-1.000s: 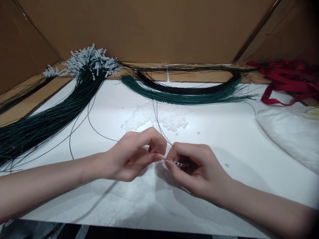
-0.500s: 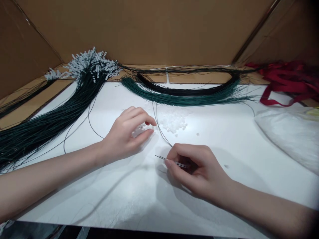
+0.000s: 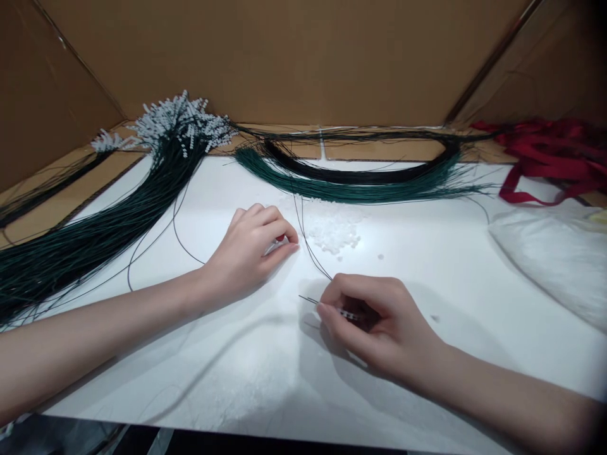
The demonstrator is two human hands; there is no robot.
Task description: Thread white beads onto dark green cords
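Observation:
Left of a loose pile of small white beads [image 3: 337, 229], my left hand [image 3: 258, 243] has its thumb and index finger pinched together. Whatever sits between those fingertips is too small to make out. My right hand [image 3: 374, 316] is closed on thin dark wires [image 3: 308, 298], whose tips stick out to the left past the thumb. White beads strung on a wire [image 3: 348, 313] show inside the curled fingers. The long part of the wires rises from the right hand and curves back past the bead pile.
A thick bundle of dark green wires [image 3: 118, 221] with white beaded ends [image 3: 183, 126] lies at left. Behind the beads curve green wires [image 3: 351, 191] and black wires [image 3: 351, 174]. Red ribbon [image 3: 545, 164] and a clear plastic bag [image 3: 550, 259] are at right. Cardboard walls [image 3: 284, 63] enclose the back.
My left thumb and index finger have come together from a slight gap. The right hand keeps its hold on the wires. The whole view has shifted slightly.

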